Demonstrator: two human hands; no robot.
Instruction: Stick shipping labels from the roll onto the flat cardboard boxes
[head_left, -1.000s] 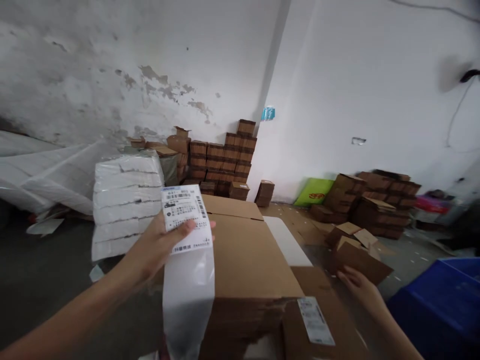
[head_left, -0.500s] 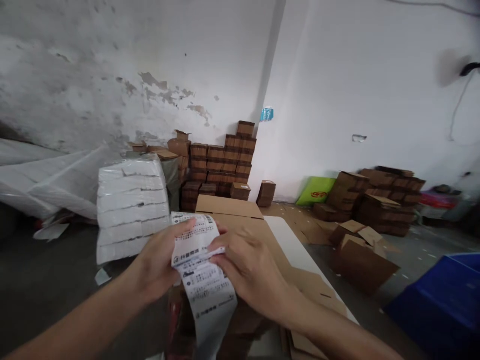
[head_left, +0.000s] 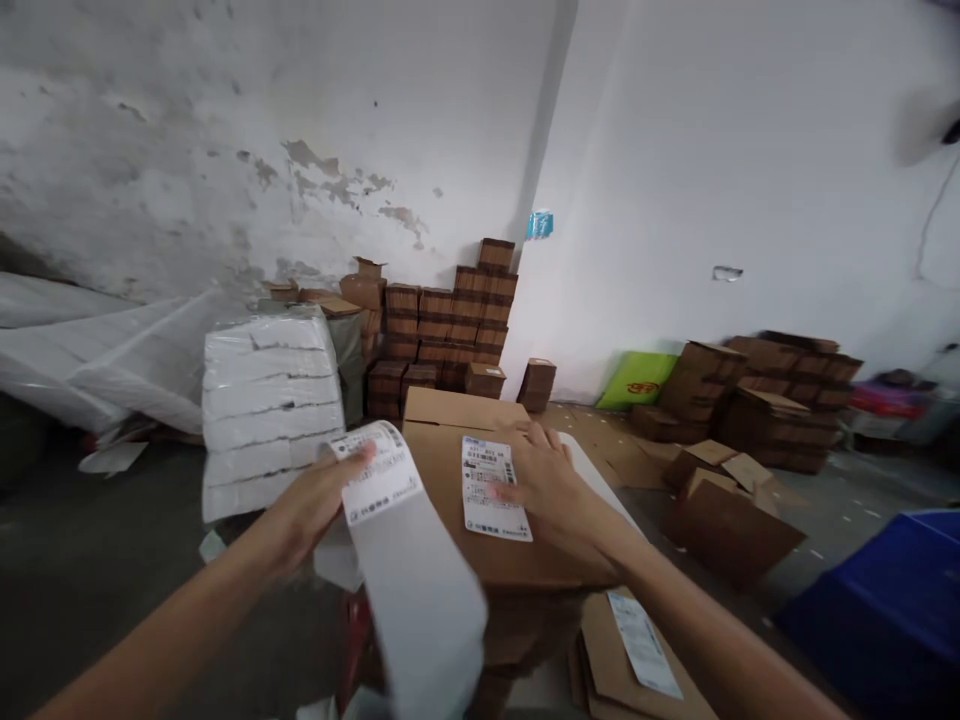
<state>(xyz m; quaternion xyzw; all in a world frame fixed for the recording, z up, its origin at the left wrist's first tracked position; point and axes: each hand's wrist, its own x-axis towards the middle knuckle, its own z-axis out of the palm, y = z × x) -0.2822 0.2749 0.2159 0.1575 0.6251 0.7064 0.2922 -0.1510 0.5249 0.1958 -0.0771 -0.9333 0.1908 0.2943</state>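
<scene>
A long strip of printed labels [head_left: 420, 590] curls down from my left hand [head_left: 311, 515], which pinches it near its top, thumb over the printed face. Part of the strip shows white backing with no labels. A single white shipping label [head_left: 489, 505] lies on the flat brown cardboard [head_left: 442, 455] in front of me. My right hand [head_left: 551, 490] rests on the right side of that label and on the cardboard, fingers stretched out. At lower right another label [head_left: 643, 640] sits on a separate piece of folded cardboard [head_left: 604, 650].
Flattened cartons are stacked [head_left: 450, 325] against the wall. A plastic-wrapped white bundle [head_left: 274, 415] stands at left. On the right are a blue bin [head_left: 877, 600], loose open cardboard [head_left: 735, 525], more carton stacks [head_left: 787, 395] and a green sheet [head_left: 637, 380].
A label has come off the strip and now lies on the cardboard under my right hand. My right hand moved right, away from my left, which keeps the strip. The labelled cardboard at lower right is now uncovered.
</scene>
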